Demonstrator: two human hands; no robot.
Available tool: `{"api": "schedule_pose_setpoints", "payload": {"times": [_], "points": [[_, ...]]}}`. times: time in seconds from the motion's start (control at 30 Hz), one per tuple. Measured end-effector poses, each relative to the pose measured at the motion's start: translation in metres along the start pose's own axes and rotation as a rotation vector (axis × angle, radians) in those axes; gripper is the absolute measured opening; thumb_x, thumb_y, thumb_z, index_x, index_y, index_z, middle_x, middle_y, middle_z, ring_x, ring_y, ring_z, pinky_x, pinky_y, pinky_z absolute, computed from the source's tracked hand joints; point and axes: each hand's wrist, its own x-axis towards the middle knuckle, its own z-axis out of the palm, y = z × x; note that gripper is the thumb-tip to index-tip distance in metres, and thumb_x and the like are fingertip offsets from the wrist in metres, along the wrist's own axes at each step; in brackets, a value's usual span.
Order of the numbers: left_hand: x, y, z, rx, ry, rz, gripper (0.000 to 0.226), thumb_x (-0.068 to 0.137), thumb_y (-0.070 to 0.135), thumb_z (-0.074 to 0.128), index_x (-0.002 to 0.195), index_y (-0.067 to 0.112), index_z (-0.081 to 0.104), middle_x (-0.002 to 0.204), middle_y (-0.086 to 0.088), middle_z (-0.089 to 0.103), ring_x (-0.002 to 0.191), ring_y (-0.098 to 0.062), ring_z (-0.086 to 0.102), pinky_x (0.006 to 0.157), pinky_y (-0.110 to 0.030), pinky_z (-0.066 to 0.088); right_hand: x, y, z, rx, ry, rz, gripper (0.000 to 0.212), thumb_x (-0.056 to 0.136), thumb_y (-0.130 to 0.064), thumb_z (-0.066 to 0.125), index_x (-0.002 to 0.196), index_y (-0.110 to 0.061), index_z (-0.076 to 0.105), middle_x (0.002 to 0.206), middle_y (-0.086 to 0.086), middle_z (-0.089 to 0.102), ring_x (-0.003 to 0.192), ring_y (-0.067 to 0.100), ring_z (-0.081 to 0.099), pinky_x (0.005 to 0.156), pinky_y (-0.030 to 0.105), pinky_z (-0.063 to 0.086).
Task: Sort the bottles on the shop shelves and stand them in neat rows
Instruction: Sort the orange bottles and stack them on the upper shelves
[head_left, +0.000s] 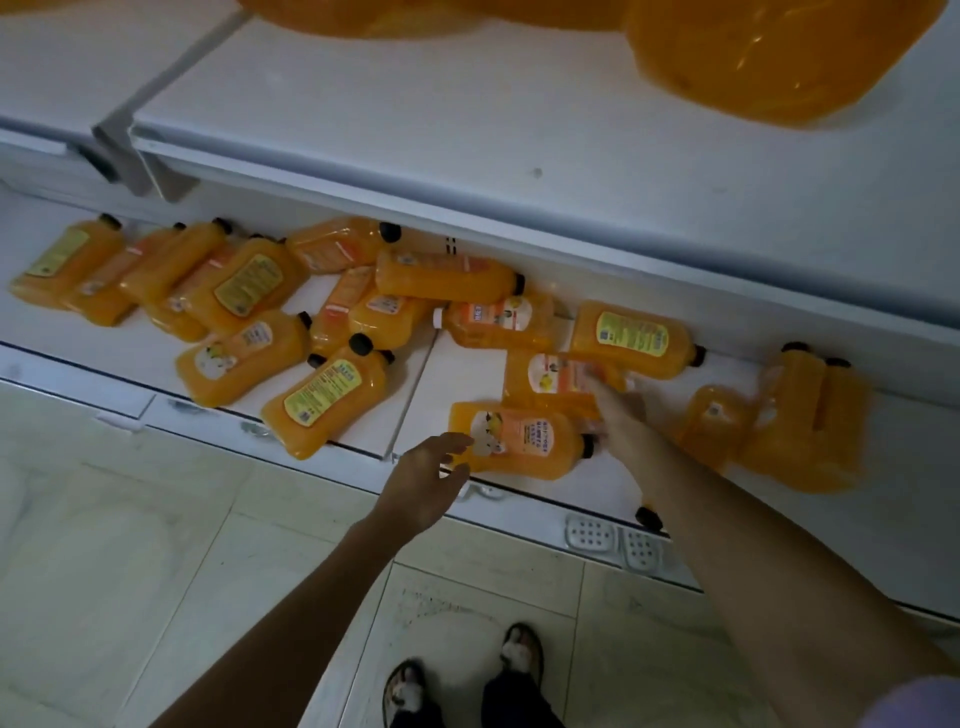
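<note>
Several orange bottles with black caps lie jumbled on the white bottom shelf (457, 374). One lying bottle (524, 441) rests near the shelf's front edge. My left hand (428, 480) hovers with spread fingers at its base end. My right hand (618, 410) reaches over its cap end, fingers stretched toward another lying bottle (556, 376) behind it; whether they touch it is blurred. At the right, three bottles (789, 415) stand upright close together. A heap of lying bottles (218, 291) fills the left part of the shelf.
The upper shelf (519, 145) overhangs the back of the bottom shelf, with orange bottles (769, 57) standing at its far side. A black cap (649, 518) shows under my right forearm at the shelf's front edge. My feet (467, 680) stand on the tiled floor.
</note>
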Motion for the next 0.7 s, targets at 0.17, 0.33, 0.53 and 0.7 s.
{"api": "schedule_pose_setpoints", "payload": {"times": [0.17, 0.33, 0.53, 0.7], "points": [[0.024, 0.009, -0.012, 0.003, 0.109, 0.007, 0.031, 0.091, 0.012, 0.055, 0.122, 0.012, 0.056, 0.123, -0.005, 0.059, 0.108, -0.019, 0.057, 0.088, -0.028, 0.047, -0.012, -0.018, 0.008, 0.155, -0.018, 0.102, 0.050, 0.077, -0.032, 0.075, 0.111, -0.014, 0.043, 0.103, 0.005, 0.054, 0.096, 0.023, 0.053, 0.083, 0.034, 0.046], [0.076, 0.022, -0.004, -0.380, 0.228, -0.225, 0.038, 0.091, 0.024, 0.057, 0.125, 0.007, 0.051, 0.123, -0.010, 0.057, 0.111, -0.025, 0.056, 0.098, -0.037, 0.045, -0.009, -0.016, 0.004, 0.345, -0.087, 0.077, 0.062, 0.069, -0.020, 0.082, 0.122, -0.015, 0.049, 0.117, 0.010, 0.061, 0.104, 0.029, 0.061, 0.073, 0.040, 0.055], [0.132, 0.034, 0.010, -0.739, 0.361, -0.426, 0.059, 0.087, 0.038, 0.060, 0.134, 0.006, 0.043, 0.133, -0.014, 0.050, 0.124, -0.031, 0.046, 0.103, -0.039, 0.037, -0.004, -0.013, -0.025, 0.410, -0.140, -0.123, 0.054, 0.079, -0.012, 0.072, 0.128, -0.016, 0.051, 0.118, 0.005, 0.061, 0.102, 0.020, 0.060, 0.079, 0.033, 0.051], [0.164, 0.041, 0.012, -0.850, 0.363, -0.470, 0.089, 0.075, 0.048, 0.071, 0.142, 0.008, 0.029, 0.142, -0.014, 0.040, 0.130, -0.036, 0.039, 0.102, -0.047, 0.035, -0.002, -0.004, -0.053, 0.542, -0.137, -0.211, 0.029, 0.083, -0.012, 0.066, 0.108, -0.020, 0.055, 0.101, 0.001, 0.063, 0.090, 0.015, 0.060, 0.085, 0.036, 0.047]]}}
